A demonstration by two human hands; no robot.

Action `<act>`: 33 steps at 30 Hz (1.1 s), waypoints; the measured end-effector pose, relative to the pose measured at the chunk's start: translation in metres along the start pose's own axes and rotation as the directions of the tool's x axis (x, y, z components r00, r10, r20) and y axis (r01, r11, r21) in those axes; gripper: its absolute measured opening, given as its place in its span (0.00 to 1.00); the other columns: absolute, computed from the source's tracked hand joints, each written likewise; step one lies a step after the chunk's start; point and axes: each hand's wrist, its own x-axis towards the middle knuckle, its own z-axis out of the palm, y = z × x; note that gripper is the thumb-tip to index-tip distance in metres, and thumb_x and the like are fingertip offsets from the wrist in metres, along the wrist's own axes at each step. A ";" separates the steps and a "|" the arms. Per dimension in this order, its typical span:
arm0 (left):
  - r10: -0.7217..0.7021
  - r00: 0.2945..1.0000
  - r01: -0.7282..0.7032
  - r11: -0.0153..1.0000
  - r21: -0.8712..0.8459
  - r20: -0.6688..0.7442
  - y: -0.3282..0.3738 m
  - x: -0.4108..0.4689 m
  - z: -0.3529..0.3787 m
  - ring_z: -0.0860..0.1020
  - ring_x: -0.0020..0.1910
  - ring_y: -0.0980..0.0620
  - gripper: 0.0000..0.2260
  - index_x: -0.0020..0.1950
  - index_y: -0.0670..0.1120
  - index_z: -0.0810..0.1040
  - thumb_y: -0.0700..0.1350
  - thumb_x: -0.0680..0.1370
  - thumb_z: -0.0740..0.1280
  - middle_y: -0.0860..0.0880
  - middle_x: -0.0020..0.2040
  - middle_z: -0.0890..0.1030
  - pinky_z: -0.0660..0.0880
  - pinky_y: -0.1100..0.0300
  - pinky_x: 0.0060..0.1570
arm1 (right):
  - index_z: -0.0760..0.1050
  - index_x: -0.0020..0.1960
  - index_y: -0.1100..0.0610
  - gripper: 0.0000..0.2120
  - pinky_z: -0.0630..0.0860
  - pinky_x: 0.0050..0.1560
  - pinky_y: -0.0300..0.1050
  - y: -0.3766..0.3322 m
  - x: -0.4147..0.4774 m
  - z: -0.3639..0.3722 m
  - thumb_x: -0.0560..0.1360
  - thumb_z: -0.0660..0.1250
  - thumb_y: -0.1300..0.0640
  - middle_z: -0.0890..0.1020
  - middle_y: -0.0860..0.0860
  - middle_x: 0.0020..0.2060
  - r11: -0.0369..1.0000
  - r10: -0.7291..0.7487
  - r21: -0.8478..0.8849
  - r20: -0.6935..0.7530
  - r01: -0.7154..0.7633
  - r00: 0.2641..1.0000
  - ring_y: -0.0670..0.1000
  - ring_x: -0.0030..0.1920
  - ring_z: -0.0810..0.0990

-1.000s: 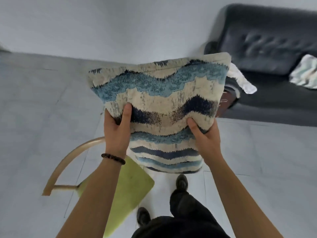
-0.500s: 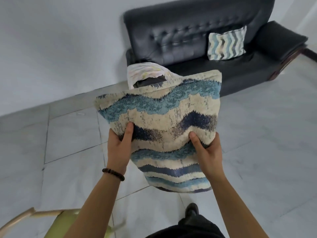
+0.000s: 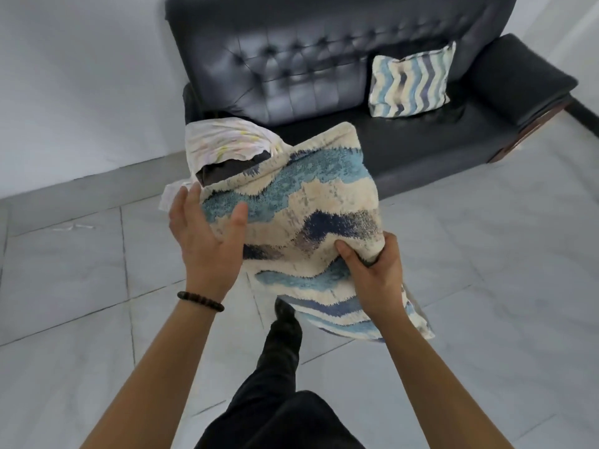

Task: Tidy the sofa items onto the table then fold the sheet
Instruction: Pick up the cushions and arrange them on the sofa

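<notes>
Right hand (image 3: 377,280) fingers pinch the cushion (image 3: 304,228) at its lower right corner; left hand (image 3: 207,241) is spread open, palm just resting on the left edge. Cushion hangs tilted in mid-air in front of the sofa (image 3: 324,69) — no table in view. Best to close the left hand too & carry it level.

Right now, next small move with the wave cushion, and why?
Probably close the left hand back onto the wave cushion: its fingers are spread open against the left edge, only the right hand pinches the right side, and the cushion hangs tilted over the floor.
</notes>
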 end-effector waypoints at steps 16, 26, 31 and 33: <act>0.286 0.929 -0.204 0.925 -0.321 0.233 0.146 0.310 0.313 0.79 0.36 0.60 0.13 0.42 0.54 0.77 0.60 0.69 0.75 0.57 0.37 0.80 0.74 0.68 0.35 | 0.67 0.67 0.43 0.35 0.69 0.59 0.39 -0.052 0.393 0.001 0.65 0.72 0.32 0.66 0.30 0.56 0.906 -0.290 -0.322 0.001 0.275 0.957 0.42 0.59 0.71; -0.066 0.998 0.059 0.959 -0.278 -0.016 0.146 0.467 0.464 0.80 0.41 0.60 0.12 0.46 0.55 0.79 0.59 0.70 0.74 0.60 0.40 0.82 0.78 0.63 0.42 | 0.58 0.77 0.49 0.53 0.62 0.69 0.57 0.036 0.702 -0.019 0.59 0.78 0.34 0.70 0.52 0.64 0.657 0.054 -0.735 0.264 0.165 0.963 0.56 0.67 0.68; -0.226 0.966 0.210 0.970 -0.122 -0.129 0.126 0.533 0.509 0.79 0.45 0.62 0.18 0.47 0.59 0.75 0.69 0.67 0.71 0.60 0.46 0.82 0.77 0.65 0.46 | 0.72 0.67 0.53 0.37 0.67 0.61 0.55 0.034 0.819 0.010 0.63 0.79 0.41 0.73 0.54 0.55 0.575 -0.080 -0.749 0.351 0.330 0.933 0.57 0.58 0.71; -0.274 0.952 0.268 0.962 -0.061 -0.138 0.105 0.559 0.522 0.79 0.51 0.53 0.22 0.51 0.55 0.76 0.69 0.68 0.69 0.49 0.52 0.81 0.78 0.52 0.52 | 0.75 0.63 0.56 0.34 0.67 0.61 0.57 0.032 0.851 0.026 0.63 0.81 0.46 0.74 0.57 0.53 0.547 -0.139 -0.749 0.360 0.374 0.923 0.60 0.57 0.72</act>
